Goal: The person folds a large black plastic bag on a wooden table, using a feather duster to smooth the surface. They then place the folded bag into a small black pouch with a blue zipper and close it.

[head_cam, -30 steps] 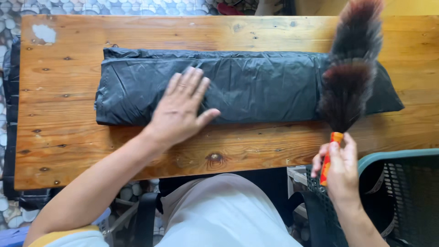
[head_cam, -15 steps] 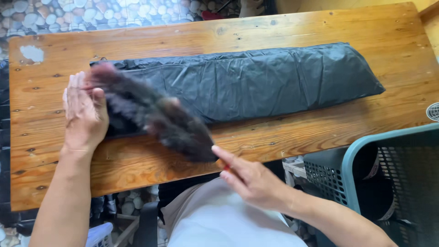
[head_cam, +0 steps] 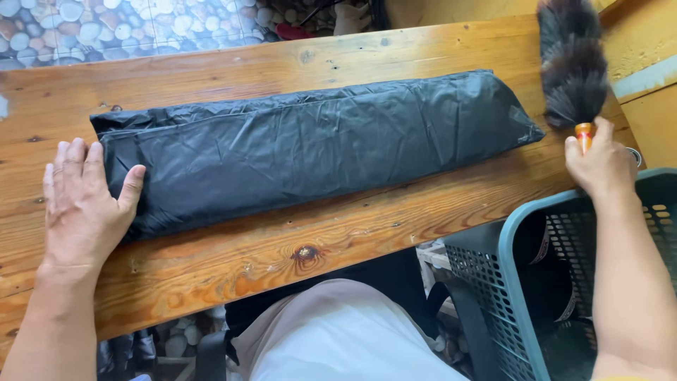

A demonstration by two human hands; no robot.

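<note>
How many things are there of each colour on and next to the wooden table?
Black: 1, the folded plastic bag
Brown: 2, the feather duster in the right hand and the wooden table
Teal: 1, the basket
Total: 4
The left hand presses the bag's end.

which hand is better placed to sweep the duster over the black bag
Right hand: it grips the feather duster by the black bag's right end. The left hand lies flat on its left end.
</note>
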